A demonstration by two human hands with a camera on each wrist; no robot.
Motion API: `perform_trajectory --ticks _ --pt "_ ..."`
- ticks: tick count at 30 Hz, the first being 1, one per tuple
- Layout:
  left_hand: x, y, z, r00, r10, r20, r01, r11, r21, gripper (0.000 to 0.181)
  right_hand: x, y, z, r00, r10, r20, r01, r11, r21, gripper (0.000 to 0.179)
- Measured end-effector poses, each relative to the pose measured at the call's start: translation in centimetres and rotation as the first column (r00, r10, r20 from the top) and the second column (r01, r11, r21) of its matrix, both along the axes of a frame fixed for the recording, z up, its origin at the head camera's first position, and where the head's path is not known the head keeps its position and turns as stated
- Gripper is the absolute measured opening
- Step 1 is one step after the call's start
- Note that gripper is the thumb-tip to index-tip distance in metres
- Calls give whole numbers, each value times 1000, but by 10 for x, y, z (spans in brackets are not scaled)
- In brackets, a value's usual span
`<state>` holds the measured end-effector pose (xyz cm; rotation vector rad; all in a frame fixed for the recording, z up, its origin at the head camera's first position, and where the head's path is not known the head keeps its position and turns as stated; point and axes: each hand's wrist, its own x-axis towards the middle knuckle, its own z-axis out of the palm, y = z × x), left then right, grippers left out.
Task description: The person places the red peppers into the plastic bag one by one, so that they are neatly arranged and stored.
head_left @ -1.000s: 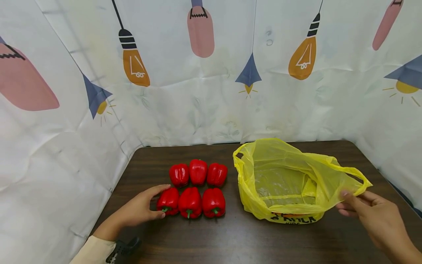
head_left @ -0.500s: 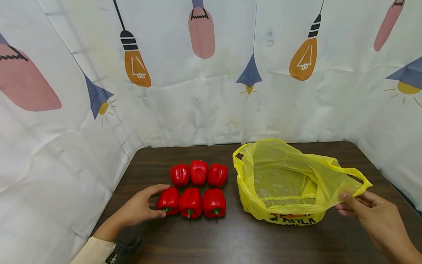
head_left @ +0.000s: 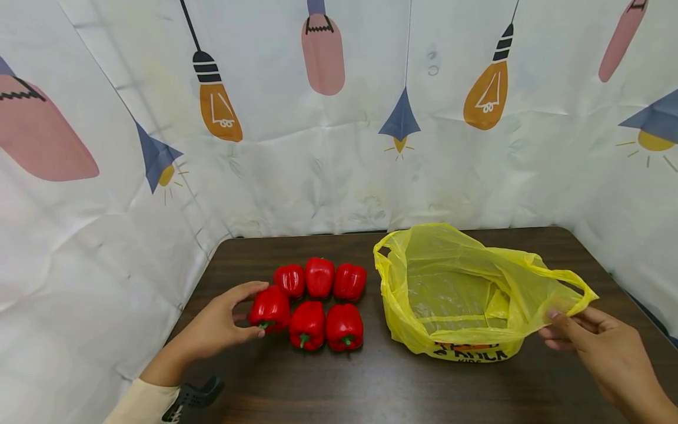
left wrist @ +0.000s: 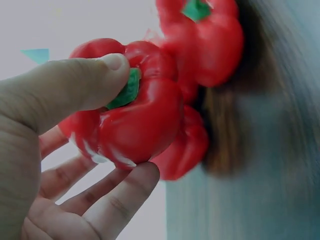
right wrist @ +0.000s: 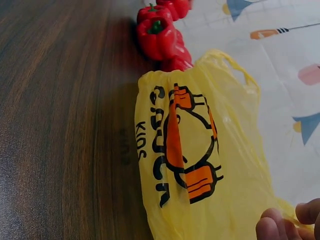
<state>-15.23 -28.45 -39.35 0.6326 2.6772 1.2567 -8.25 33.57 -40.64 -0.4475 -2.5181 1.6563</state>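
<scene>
My left hand [head_left: 214, 327] grips a red bell pepper [head_left: 270, 310], thumb by its green stem and fingers around the far side. In the left wrist view the thumb presses beside the stem of this held pepper [left wrist: 145, 115]. It sits slightly raised, left of two front peppers [head_left: 344, 327], with three more peppers [head_left: 319, 277] in a row behind. On the right, a yellow plastic bag [head_left: 394, 312] stands with its mouth spread wide, and no pepper shows inside. My right hand [head_left: 609, 347] pinches the bag's right edge below the handle loop. Printed lettering marks the bag's front [right wrist: 200, 150].
Everything rests on a dark wood-grain table [head_left: 413, 388]. A white sheet [head_left: 339, 171] printed with lamps and bulbs hangs behind and along the sides. The bag stands a short gap to the right of the peppers.
My left hand has lifted the front-left pepper a little, moving up and away from its neighbour. My right hand and the bag have stayed put.
</scene>
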Motion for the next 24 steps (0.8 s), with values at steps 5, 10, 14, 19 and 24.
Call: perform_trajectory --ticks 5,10,14,19,24 --pt "2 13 13 1000 -14 4 14 999 47 86 0 -1 0 1000 -2 -5 2 1000 -4 69" --pt "2 33 25 999 -34 11 33 997 71 85 0 0 1 1000 1 -15 -2 999 -34 63" --pt "1 47 32 998 -54 16 52 995 89 85 0 0 2 1000 0 -8 0 1000 -27 65" --pt "1 59 38 998 -53 19 51 995 84 85 0 0 3 1000 1 -9 -1 1000 -29 63" --pt "0 69 42 998 -70 1 70 996 59 84 1 1 3 1000 0 -14 0 1000 -27 62"
